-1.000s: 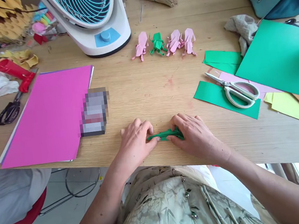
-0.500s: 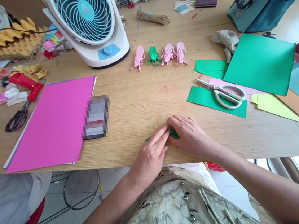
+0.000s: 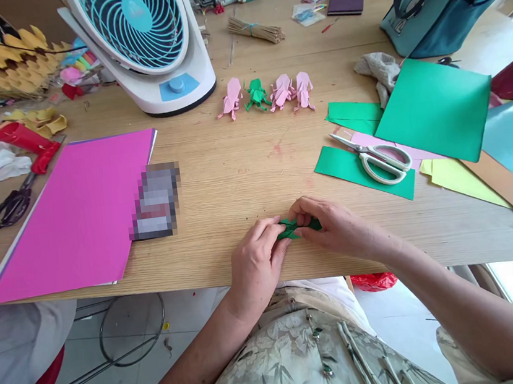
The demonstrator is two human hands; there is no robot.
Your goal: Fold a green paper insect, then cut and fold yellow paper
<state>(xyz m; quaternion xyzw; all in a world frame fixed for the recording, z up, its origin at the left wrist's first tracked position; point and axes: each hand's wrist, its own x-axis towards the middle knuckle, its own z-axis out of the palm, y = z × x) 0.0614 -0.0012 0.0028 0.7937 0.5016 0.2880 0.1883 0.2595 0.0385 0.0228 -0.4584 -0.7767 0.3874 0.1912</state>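
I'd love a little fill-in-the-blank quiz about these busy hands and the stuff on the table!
1. The left hand and right hand hold folded paper coloured ____.
2. Of the four paper figures in a row, ____ are pink.
3. The white machine with a blue dial is a ____.

Missing words: green; three; fan.

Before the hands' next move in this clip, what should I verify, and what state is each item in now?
1. Left hand on the folded green paper: ok, touching its left end.
2. Right hand on the paper: ok, at its right part.
3. Folds lined up: cannot tell, the hands cover part of it.
4. White-handled scissors apart from both hands: ok, lying across a green strip.
5. Four folded figures apart from the hands: ok.
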